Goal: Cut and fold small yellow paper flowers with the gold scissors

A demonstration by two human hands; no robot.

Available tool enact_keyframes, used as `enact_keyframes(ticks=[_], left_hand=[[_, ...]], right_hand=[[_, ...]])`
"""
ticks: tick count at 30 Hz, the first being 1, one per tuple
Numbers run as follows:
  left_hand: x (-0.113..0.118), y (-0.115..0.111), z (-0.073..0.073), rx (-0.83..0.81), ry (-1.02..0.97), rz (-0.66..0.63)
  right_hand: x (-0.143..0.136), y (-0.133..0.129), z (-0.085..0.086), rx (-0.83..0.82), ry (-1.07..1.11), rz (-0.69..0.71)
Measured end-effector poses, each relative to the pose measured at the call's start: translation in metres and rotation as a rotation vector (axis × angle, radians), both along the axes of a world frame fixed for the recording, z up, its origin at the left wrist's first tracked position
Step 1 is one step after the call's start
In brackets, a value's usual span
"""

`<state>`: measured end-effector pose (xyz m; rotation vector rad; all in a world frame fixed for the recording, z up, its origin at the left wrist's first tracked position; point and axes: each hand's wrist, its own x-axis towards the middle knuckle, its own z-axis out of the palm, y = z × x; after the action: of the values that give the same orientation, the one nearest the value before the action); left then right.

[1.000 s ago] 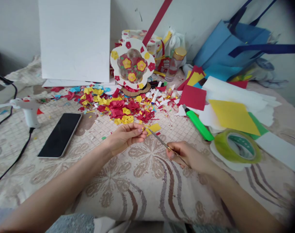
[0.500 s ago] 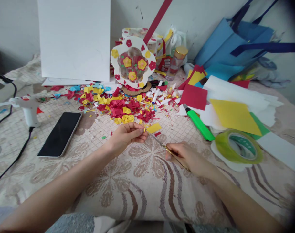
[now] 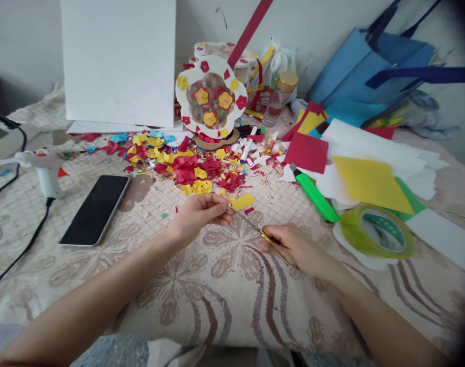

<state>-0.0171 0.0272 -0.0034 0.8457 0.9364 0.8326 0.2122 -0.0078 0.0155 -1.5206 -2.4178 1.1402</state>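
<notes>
My left hand [image 3: 207,210] pinches a small piece of yellow paper [image 3: 229,205] between thumb and forefinger, mostly hidden by the fingertips. My right hand [image 3: 283,243] is closed round the gold handles of a pair of scissors [image 3: 260,231]. The silver blades reach left to the yellow piece at my left fingertips. Just beyond the blades, a yellow paper strip [image 3: 244,201] lies on the tablecloth, with a small red scrap [image 3: 249,210] beside it. Red and yellow paper flowers [image 3: 190,173] are heaped past my left hand.
Left are a phone [image 3: 95,210] and a corded glue gun [image 3: 45,171]. A flower-shaped paper lantern [image 3: 189,114] stands behind the heap, near a white board [image 3: 119,61]. Right lie a green cutter knife [image 3: 316,196], a tape roll [image 3: 349,234], coloured paper sheets [image 3: 370,178] and a blue bag [image 3: 370,66].
Both hands keep nearly the same place, with the scissor tips still at the yellow piece. The whole view has shifted very slightly.
</notes>
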Motion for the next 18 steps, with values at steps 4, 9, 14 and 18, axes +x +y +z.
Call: enact_keyframes(ticks=[4,9,14,18], left_hand=[[0.0003,-0.0003,-0.0004,0.004,0.003,0.003],[0.0011,-0.0005,0.0009,0.002,0.016,0.004],[0.001,-0.0006,0.0002,0.01,0.023,0.007],[0.001,-0.0008,0.0003,0.007,0.02,0.003]], right_hand=[[0.0004,-0.0002,-0.0012,0.031,-0.023,0.004],[0.0005,-0.0002,-0.002,0.045,-0.043,-0.005],[0.0016,0.0005,-0.0041,0.06,-0.056,-0.001],[0.0018,0.0005,-0.003,0.046,-0.045,0.006]])
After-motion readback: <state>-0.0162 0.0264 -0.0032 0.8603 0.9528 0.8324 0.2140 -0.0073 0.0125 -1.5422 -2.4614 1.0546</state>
